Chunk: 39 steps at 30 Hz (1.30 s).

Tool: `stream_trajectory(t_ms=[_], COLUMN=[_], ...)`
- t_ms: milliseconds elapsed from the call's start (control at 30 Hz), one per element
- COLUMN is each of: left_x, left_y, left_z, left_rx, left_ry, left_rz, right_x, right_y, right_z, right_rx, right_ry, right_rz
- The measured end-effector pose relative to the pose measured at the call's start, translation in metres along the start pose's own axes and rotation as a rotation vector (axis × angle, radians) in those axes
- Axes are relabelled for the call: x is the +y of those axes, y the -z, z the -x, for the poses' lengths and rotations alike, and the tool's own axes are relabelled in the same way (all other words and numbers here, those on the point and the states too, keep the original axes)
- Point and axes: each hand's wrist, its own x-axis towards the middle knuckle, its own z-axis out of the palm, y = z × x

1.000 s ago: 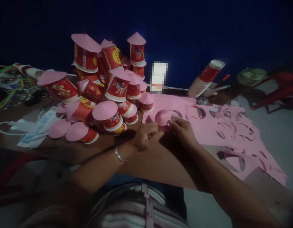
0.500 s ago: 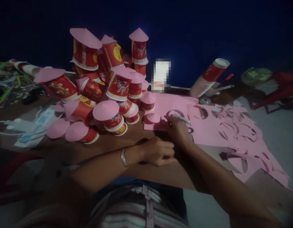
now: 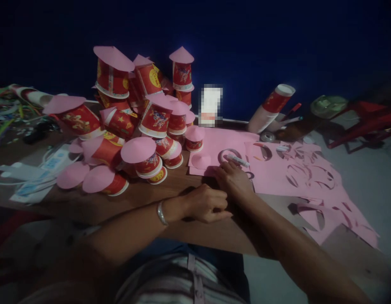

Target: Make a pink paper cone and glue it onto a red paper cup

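Observation:
My left hand (image 3: pixel 208 203) rests on the brown table (image 3: pixel 176 232), its fingers curled in and nothing visible in them. Just beyond it, to the right, my right hand (image 3: pixel 234 179) lies at the near edge of a pink sheet (image 3: pixel 225 139), with its fingers bent downward. What its fingertips touch, if anything, is hidden. A white glue tube (image 3: pixel 239 161) lies beyond that hand, beside a ring-shaped cutout (image 3: pixel 221 157). On the sheet's left part sits a small pink cone (image 3: pixel 201 160).
Red paper cups with pink cone roofs (image 3: pixel 138 150) are piled at the left. Cut pink paper (image 3: pixel 274 177) spreads to the right. A stack of cups (image 3: pixel 278 99) leans at the back right. White cables and a power strip (image 3: pixel 24 171) lie far left.
My right hand has drawn back slightly toward me, and its fingers have lowered. My left hand stays curled near it. The whole view has shifted a little.

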Motion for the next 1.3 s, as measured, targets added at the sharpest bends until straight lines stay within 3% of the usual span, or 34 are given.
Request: stream_trajectory(t_ms=[167,333,533,633,667,733,867,1033,1167,1300], left_x=[-0.004,-0.002,-0.006,-0.006,-0.006,-0.004,-0.003,-0.01,-0.012,-0.012], left_y=[0.002,0.005,-0.001,-0.002,-0.002,-0.001,0.0,-0.002,-0.003,-0.003], left_z=[-0.003,-0.007,-0.006,-0.004,-0.004,-0.003,0.0,0.003,0.004,0.004], left_rx=[0.02,0.041,0.156,0.173,0.173,0.166,0.128,0.125,0.189,0.187], left_ry=[0.127,0.172,0.224,0.224,0.214,0.182,0.155,0.148,0.148,0.165], left_rz=[0.079,0.007,-0.102,-0.115,-0.117,-0.128,-0.146,-0.166,-0.142,-0.113], right_x=[0.012,0.031,0.052,0.079,0.092,0.12,0.168,0.187,0.188,0.185], right_y=[0.005,0.019,0.028,0.054,0.067,0.098,0.146,0.154,0.156,0.174], right_z=[0.018,0.047,0.066,0.048,0.036,0.006,-0.063,-0.114,-0.121,-0.12], right_rx=[-0.026,-0.053,0.134,0.255,0.343,0.444,0.517,0.342,0.332,0.361], right_ry=[0.108,0.195,0.185,0.049,-0.09,-0.307,-0.511,-0.675,-0.724,-0.722], right_rz=[0.069,0.132,0.118,0.088,0.085,0.07,0.002,-0.065,-0.082,-0.083])
